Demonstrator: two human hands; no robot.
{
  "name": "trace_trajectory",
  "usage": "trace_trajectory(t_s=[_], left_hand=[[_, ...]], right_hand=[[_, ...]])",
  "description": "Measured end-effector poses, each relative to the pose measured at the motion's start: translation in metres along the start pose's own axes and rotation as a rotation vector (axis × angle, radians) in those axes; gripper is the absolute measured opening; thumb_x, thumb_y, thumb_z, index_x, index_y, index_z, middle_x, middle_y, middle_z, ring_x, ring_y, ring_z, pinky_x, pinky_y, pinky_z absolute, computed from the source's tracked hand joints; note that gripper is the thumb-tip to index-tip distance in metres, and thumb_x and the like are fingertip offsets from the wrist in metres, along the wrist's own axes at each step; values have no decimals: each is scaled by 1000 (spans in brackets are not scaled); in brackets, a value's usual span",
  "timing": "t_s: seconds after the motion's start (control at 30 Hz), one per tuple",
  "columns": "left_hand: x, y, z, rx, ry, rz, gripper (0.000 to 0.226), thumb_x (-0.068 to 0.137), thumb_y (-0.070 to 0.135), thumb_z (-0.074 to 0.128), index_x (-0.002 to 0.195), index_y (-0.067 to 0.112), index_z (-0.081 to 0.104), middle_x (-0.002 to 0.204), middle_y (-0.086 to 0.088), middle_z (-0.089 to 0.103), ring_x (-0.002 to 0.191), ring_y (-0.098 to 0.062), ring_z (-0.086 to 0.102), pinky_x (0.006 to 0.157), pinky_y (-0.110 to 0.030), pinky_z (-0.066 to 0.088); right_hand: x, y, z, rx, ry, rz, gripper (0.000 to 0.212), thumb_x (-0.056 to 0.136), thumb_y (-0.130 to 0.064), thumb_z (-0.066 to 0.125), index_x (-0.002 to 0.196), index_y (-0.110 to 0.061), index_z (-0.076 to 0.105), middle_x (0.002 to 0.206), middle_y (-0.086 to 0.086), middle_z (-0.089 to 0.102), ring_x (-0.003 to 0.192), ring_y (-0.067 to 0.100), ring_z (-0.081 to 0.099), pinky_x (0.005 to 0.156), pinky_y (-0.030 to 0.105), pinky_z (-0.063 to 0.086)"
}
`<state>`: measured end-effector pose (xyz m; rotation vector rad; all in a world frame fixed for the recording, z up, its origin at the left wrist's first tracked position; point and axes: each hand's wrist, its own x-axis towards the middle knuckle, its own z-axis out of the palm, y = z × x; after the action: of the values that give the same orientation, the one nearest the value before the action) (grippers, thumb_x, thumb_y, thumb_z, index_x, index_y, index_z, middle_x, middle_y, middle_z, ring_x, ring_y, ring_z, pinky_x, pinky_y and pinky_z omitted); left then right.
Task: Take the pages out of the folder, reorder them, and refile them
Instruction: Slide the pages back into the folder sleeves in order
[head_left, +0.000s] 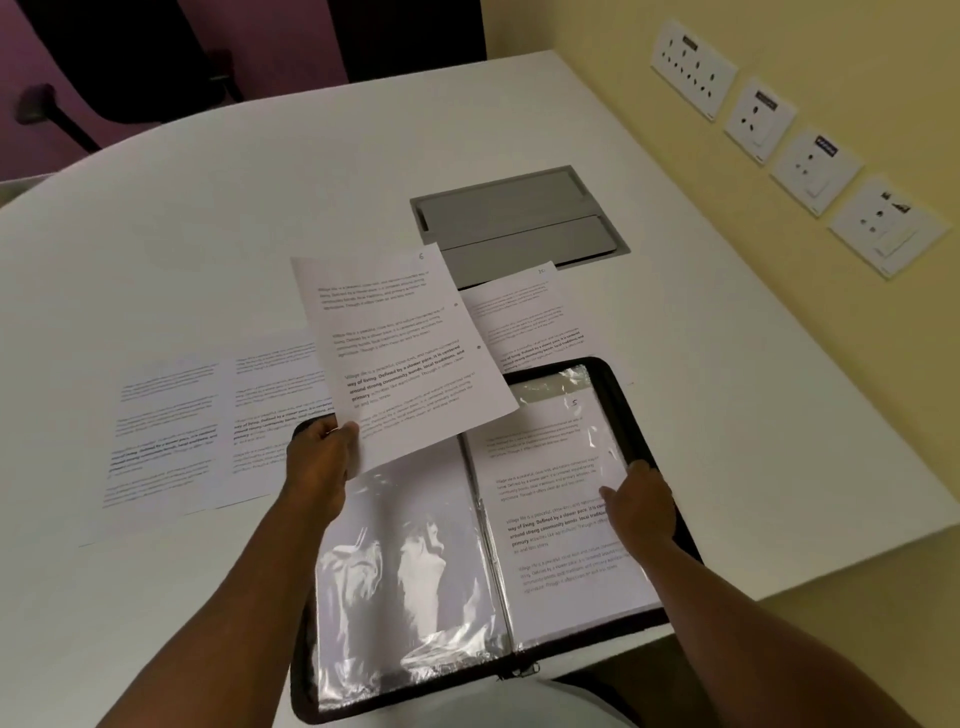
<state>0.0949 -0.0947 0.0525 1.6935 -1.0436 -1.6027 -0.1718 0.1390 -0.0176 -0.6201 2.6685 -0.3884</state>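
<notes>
A black zip folder lies open at the table's near edge, its clear plastic sleeves showing. The left sleeve looks empty and shiny. The right sleeve holds a printed page marked 5. My left hand pinches the lower left corner of a printed page marked 6, held up above the folder's left half. My right hand rests on the right sleeve near its outer edge, fingers bent against the plastic.
Two printed pages lie side by side on the white table left of the folder. Another page lies beyond the folder, partly over a grey cable hatch. Wall sockets line the right wall. A dark chair stands behind the table.
</notes>
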Motion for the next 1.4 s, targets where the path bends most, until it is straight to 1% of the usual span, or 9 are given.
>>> trace_trajectory(t_s=[0.1, 0.27, 0.43, 0.6, 0.77, 1.03, 1.13, 1.27, 1.4], left_hand=[[3, -1, -15, 20, 5, 8, 23, 94, 8, 59, 112, 22, 61, 118, 0, 63, 108, -25, 59, 90, -36, 51], [7, 2, -33, 22, 17, 5, 21, 93, 8, 60, 109, 21, 63, 120, -2, 63, 108, -25, 60, 98, -42, 49], [15, 21, -44, -8, 11, 76, 25, 93, 6, 59, 115, 17, 63, 118, -3, 64, 108, -24, 61, 98, -41, 50], [21, 48, -56, -98, 37, 117, 23, 93, 4, 59, 112, 16, 64, 113, -1, 65, 104, -19, 63, 94, -33, 51], [24, 60, -80, -168, 59, 129, 20, 92, 4, 60, 103, 19, 66, 110, 1, 68, 105, -18, 64, 95, -34, 52], [16, 54, -110, -181, 93, 131, 23, 92, 4, 60, 110, 17, 65, 115, -1, 66, 105, -18, 63, 93, -32, 51], [12, 51, -114, -180, 94, 132, 23, 92, 3, 59, 109, 18, 65, 112, 1, 66, 103, -16, 62, 89, -30, 51], [10, 44, -114, -152, 90, 132, 22, 92, 4, 59, 108, 18, 65, 114, 1, 66, 105, -17, 62, 96, -33, 50], [4, 36, -96, -102, 43, 142, 21, 93, 4, 59, 106, 20, 64, 116, 1, 65, 106, -18, 61, 97, -34, 49]], right_hand=[[-2, -4, -2, -36, 68, -36, 23, 88, -23, 70, 98, -7, 56, 92, 9, 62, 81, 22, 63, 64, 31, 54], [-12, -14, -9, -87, 139, -41, 19, 92, -27, 64, 92, -9, 59, 83, 7, 65, 68, 19, 58, 55, 26, 46], [-17, -56, -32, 150, -201, -93, 23, 89, -26, 68, 74, -9, 64, 76, 10, 64, 71, 22, 60, 67, 29, 48], [-57, -119, -35, 540, -504, -117, 22, 80, -17, 79, 73, -8, 60, 64, 2, 58, 55, 11, 52, 48, 19, 41], [-100, -164, 5, 662, -655, -115, 30, 73, -17, 85, 68, -13, 56, 58, -2, 53, 44, 3, 44, 42, 15, 35], [-151, -213, 60, 766, -864, 86, 20, 81, -10, 77, 97, -7, 64, 85, 7, 63, 69, 13, 62, 56, 23, 55], [-148, -214, 58, 769, -902, 43, 23, 78, -24, 81, 83, -8, 65, 86, 10, 68, 72, 15, 66, 62, 25, 56], [-142, -205, 47, 809, -1056, -15, 53, 80, -51, 72, 106, -5, 67, 99, 8, 74, 91, 24, 71, 74, 30, 58], [-111, -183, 35, 820, -886, 22, 45, 86, -49, 65, 103, -7, 65, 101, 10, 73, 77, 20, 70, 65, 26, 55]])
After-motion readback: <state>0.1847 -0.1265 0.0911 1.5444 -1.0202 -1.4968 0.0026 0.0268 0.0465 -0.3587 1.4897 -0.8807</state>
